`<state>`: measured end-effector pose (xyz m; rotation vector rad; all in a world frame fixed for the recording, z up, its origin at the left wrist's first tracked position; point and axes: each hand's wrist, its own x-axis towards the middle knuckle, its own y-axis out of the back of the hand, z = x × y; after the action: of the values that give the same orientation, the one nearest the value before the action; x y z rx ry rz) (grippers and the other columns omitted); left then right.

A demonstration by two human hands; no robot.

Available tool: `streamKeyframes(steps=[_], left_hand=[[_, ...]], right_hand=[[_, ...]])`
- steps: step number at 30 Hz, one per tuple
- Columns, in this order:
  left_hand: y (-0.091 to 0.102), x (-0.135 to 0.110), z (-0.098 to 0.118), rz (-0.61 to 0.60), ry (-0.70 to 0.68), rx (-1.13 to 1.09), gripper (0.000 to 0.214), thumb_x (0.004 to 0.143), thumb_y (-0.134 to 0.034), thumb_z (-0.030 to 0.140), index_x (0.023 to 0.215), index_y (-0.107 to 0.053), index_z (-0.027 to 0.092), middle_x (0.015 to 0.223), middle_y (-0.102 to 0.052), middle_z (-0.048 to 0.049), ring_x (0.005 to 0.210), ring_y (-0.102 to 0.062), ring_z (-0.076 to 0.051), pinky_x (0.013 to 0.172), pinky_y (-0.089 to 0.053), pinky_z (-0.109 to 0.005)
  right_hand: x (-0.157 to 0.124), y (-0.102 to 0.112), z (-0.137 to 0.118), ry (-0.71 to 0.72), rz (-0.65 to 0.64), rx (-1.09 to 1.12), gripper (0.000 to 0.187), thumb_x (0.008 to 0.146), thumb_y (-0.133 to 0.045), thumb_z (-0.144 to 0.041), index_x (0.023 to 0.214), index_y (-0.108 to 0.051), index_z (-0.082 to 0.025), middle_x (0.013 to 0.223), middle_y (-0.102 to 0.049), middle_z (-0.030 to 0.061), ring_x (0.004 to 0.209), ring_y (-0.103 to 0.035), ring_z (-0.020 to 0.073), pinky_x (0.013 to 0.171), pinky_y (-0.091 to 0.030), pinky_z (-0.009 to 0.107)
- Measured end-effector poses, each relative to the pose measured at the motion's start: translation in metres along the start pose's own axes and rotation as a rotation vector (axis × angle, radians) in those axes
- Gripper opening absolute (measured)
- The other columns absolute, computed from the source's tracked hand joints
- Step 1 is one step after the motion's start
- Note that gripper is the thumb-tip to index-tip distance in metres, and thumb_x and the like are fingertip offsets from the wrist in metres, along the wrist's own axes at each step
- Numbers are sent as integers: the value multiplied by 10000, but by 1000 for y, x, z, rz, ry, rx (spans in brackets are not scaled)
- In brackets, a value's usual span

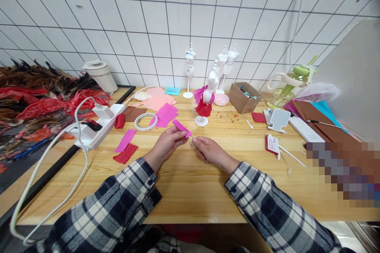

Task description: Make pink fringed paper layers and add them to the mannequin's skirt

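My left hand is closed, pinching a magenta crepe paper strip between thumb and fingers. Facing it, my right hand is closed too; a thin, dark, narrow tip pokes out from its fingers at the paper's lower end, the rest hidden. Just behind the hands stands a small white dress form wearing red paper fringe and magenta paper pieces. Left of my hands lie magenta paper sheets, a roll of white tape, a magenta piece and a red piece.
Further dress forms, a pink bowl and a cardboard box stand toward the wall. A white power strip with looping cables sits left, near feathers. A phone stand and green-lidded jug are right.
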<state>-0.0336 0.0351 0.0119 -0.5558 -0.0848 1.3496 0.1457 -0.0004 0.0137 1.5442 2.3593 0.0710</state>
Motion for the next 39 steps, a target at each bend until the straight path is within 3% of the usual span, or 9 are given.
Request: streamKeyframes(steps=[24, 34, 39], left_hand=[[3, 2, -3, -56, 15, 36, 311, 576, -877, 243, 795, -690, 124, 780, -700, -27, 734, -648, -119, 742, -522, -239], [3, 3, -3, -18, 16, 31, 285, 593, -863, 214, 797, -691, 114, 776, -703, -39, 713, -655, -123, 712, -540, -238], [2, 1, -1, 6, 29, 29, 291, 588, -870, 201, 792, -683, 112, 771, -712, -47, 698, -667, -123, 698, -552, -233]], right_hand=[[0, 0, 1, -4, -25, 42, 418, 901, -463, -604, 752, -425, -215, 483, -393, -83, 399, -302, 69, 383, -234, 202], [2, 3, 4, 30, -28, -58, 406, 902, -480, -554, 702, -410, -208, 516, -397, -80, 408, -293, 55, 414, -234, 199], [1, 1, 4, 11, -5, -22, 419, 931, -400, -585, 731, -419, -218, 485, -412, -79, 388, -330, 72, 390, -279, 200]])
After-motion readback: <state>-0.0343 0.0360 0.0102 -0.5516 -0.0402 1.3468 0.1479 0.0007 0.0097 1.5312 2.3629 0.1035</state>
